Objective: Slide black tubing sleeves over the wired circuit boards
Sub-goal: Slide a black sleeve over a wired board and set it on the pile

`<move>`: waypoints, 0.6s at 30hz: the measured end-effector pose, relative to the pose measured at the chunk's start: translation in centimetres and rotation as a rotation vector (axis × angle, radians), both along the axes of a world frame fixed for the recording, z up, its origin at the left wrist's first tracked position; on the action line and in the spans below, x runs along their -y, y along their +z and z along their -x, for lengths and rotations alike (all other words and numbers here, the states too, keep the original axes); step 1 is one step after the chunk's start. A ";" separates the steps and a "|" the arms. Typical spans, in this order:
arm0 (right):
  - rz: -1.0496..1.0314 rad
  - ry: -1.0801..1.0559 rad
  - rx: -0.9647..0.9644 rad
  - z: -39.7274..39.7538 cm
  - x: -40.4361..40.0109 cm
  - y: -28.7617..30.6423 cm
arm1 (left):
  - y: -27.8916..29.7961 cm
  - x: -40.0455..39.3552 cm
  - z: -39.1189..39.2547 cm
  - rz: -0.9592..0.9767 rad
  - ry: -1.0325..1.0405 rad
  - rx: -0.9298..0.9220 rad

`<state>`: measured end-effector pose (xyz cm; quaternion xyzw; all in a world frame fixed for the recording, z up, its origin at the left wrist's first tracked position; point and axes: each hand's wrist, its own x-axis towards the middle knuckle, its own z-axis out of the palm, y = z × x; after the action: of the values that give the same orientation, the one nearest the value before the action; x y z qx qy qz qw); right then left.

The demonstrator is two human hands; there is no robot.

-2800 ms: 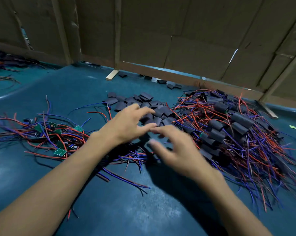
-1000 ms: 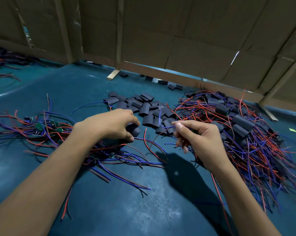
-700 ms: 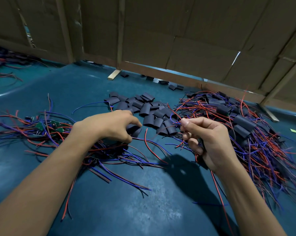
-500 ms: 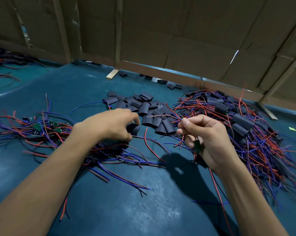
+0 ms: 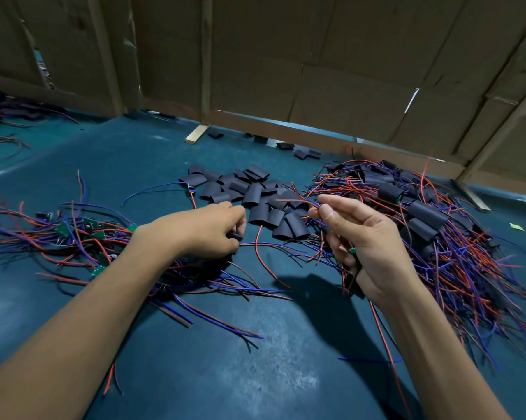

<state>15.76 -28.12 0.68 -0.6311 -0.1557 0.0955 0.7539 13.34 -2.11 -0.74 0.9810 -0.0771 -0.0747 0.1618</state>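
Observation:
My left hand (image 5: 208, 233) is curled round a black tubing sleeve (image 5: 236, 237), low over the blue table. My right hand (image 5: 361, 237) is raised to its right; thumb and forefinger pinch red and blue wire ends (image 5: 298, 202), and a small green circuit board (image 5: 352, 252) sits against its lower fingers. Loose black sleeves (image 5: 255, 198) lie in a heap just beyond both hands. Bare green boards with wires (image 5: 83, 234) are piled at the left. Sleeved boards with wires (image 5: 422, 216) are heaped at the right.
A cardboard wall (image 5: 316, 71) on wooden strips closes the back of the table (image 5: 225, 359). A few stray sleeves (image 5: 304, 153) lie along its foot. Loose red and blue wires (image 5: 225, 286) trail between the hands and toward me.
My right hand has turned its palm more toward me and lifted the wire ends between thumb and forefinger. My left hand has stayed curled on the sleeve, shifting slightly lower.

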 end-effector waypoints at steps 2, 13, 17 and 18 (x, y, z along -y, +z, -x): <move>-0.002 -0.007 0.023 0.2 0.0 0.0 | 0.2 0.0 0.0 0.018 0.017 0.058; -0.103 -0.057 0.219 1.1 -1.2 -0.3 | 1.2 6.8 1.7 1.108 -0.152 0.091; -0.076 -0.007 0.236 1.0 -1.0 -0.3 | 0.8 7.6 1.4 1.409 -0.045 0.130; -0.059 0.009 0.229 1.0 -1.0 -0.4 | 0.8 7.6 1.2 1.477 -0.029 0.120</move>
<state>14.78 -27.09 0.29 -0.6149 -0.2466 0.0215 0.7488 12.09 -9.67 0.05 0.6180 -0.1290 0.0480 0.7740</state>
